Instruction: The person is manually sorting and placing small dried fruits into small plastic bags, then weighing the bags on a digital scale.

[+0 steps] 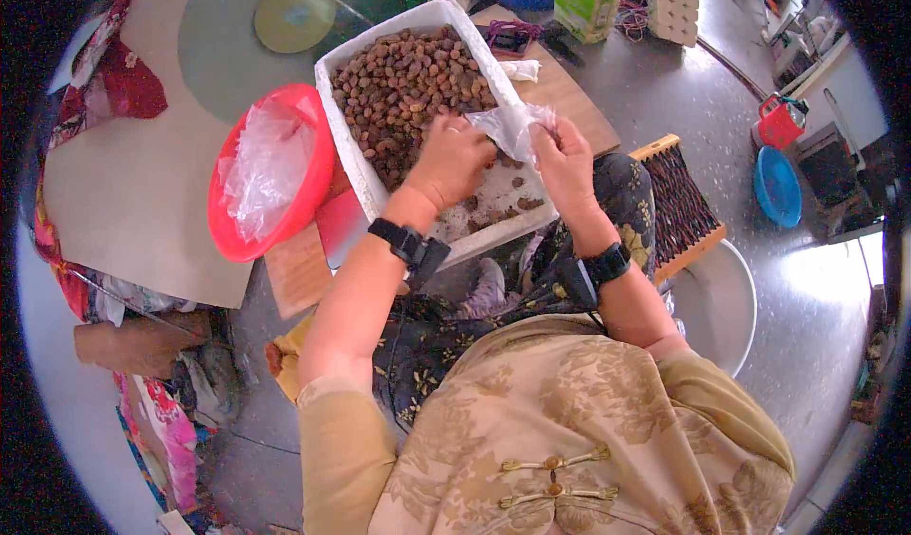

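A white foam box point(330, 108) holds a heap of small brown oval items point(399, 84), like dried fruit or nuts, with scattered pieces in its barer front end. My left hand point(451, 160) is over the heap, fingers curled; what they grip, if anything, is hidden. My right hand point(567, 160) pinches a clear plastic bag point(503, 129) at the box's right side. Left of the box, a red plastic basin point(228, 203) holds crumpled clear bags point(266, 165).
Wooden boards point(574, 98) lie beneath the box. A slatted stool point(678, 198) and large white basin point(731, 298) are at my right, with a blue basin point(776, 188) and red container point(780, 127) beyond. A green carton point(584, 3) stands behind. Cloth and cardboard point(133, 340) lie left.
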Tool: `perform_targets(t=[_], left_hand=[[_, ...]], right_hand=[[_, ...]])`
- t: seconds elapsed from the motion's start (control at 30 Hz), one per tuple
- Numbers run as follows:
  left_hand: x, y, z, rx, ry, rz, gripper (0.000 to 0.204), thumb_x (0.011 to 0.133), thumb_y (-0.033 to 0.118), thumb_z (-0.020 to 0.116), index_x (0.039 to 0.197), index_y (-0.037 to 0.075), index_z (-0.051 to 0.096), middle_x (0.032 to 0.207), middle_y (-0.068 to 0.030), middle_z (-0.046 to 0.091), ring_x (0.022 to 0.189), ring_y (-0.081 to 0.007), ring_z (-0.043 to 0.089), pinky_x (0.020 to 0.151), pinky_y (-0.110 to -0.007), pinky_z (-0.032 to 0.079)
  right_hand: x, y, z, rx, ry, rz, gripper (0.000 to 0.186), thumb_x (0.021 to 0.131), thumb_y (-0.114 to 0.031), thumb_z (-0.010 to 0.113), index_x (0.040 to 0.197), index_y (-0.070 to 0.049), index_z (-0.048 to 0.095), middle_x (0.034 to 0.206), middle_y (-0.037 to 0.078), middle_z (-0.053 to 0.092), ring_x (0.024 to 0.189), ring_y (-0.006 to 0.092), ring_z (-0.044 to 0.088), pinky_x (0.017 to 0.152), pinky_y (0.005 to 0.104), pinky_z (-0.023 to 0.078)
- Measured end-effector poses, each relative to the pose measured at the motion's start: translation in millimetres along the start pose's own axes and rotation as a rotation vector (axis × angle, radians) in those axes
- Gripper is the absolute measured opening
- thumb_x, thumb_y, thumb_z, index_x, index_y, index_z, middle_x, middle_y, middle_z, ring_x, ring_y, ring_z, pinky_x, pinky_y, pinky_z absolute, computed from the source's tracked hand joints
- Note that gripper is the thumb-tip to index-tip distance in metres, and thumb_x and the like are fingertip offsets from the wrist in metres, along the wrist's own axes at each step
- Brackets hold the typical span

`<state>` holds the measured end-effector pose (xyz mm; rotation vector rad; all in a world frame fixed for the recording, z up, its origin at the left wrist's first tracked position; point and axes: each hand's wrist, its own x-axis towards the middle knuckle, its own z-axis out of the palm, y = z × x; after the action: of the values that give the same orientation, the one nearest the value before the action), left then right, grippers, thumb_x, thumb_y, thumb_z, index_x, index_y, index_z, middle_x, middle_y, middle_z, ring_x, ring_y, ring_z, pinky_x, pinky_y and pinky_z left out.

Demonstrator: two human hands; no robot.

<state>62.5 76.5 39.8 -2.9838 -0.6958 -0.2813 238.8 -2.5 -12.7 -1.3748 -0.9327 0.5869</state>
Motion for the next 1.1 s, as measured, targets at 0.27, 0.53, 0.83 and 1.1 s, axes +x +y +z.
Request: perform_targets(t=[0.27,0.53,0.83,1.1], left_hand=[[4.4,34.0,28.3,-0.295,-0.093,0.174,0.026,0.073,0.020,0.072,0.099,0.020,0.072,0.114,-0.0074,0.068,0.115,-0.0354,0.056,0.096,-0.050,0.043],[-0.3,9.8,6.1,-0.118,0.000,0.030,0.019,0.073,0.017,0.069,0.092,0.017,0.074,0.102,-0.0091,0.071,0.098,-0.0312,0.065,0.084,-0.044,0.051],[10.8,40.2,43.3,-0.392,-0.073,0.110,0.020,0.082,0.024,0.066,0.100,0.018,0.073,0.106,-0.0098,0.071,0.097,-0.0344,0.066,0.084,-0.045,0.053],[-1.5,32.0,32.1,-0.400,-0.067,-0.024,0.014,0.082,0.027,0.066,0.089,0.018,0.074,0.100,-0.0089,0.070,0.103,-0.0306,0.061,0.090,-0.046,0.044]], right_hand=[[1.1,1.8,2.3,0.022,0.014,-0.043,0.013,0.090,-0.014,0.063,0.090,0.000,0.063,0.076,0.005,0.060,0.070,0.0150,0.055,0.064,0.0336,0.046],[-0.4,-5.0,1.3,0.044,-0.022,0.017,0.015,0.090,-0.014,0.063,0.092,0.000,0.062,0.078,0.006,0.061,0.073,0.0141,0.055,0.065,0.0326,0.047],[0.0,-3.1,5.5,0.078,0.000,-0.081,0.011,0.096,-0.014,0.060,0.095,-0.003,0.064,0.077,-0.006,0.055,0.068,0.0039,0.046,0.058,0.0225,0.038],[-3.3,-11.5,5.8,0.007,-0.010,-0.028,0.011,0.096,-0.014,0.061,0.093,-0.004,0.063,0.075,-0.006,0.053,0.066,0.0027,0.044,0.057,0.0219,0.036]])
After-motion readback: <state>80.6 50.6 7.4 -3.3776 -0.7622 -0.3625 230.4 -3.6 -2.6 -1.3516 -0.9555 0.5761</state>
